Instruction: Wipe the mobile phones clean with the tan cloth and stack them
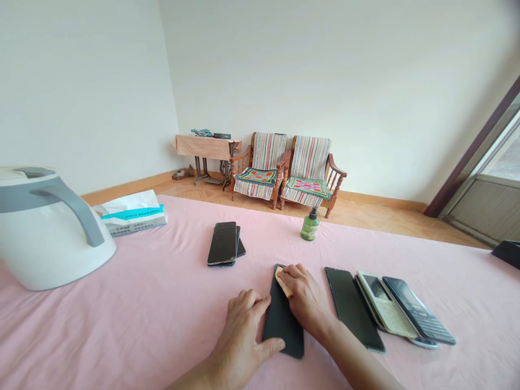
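Two wooden armchairs (311,187) in striped covers (311,154) stand by a pale wall (260,70) beyond our creased pink tablecloth (162,314). On it lies a smooth, dark, oblong phone (281,319). Our right hand (304,295), fingers curled, presses a yellowish rag (280,275) to its upper end; our left hand (239,336) spreads open, gripping nothing, fingertip at the phone's edge, thumb over its lower part.

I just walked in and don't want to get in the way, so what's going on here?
A person's right hand holds a small pale cloth against the dark face of a phone. Their left hand rests at the phone's left edge, thumb over its lower part. Farther off to the left lie stacked phones; more phones lie to the right, and a green bottle stands beyond.
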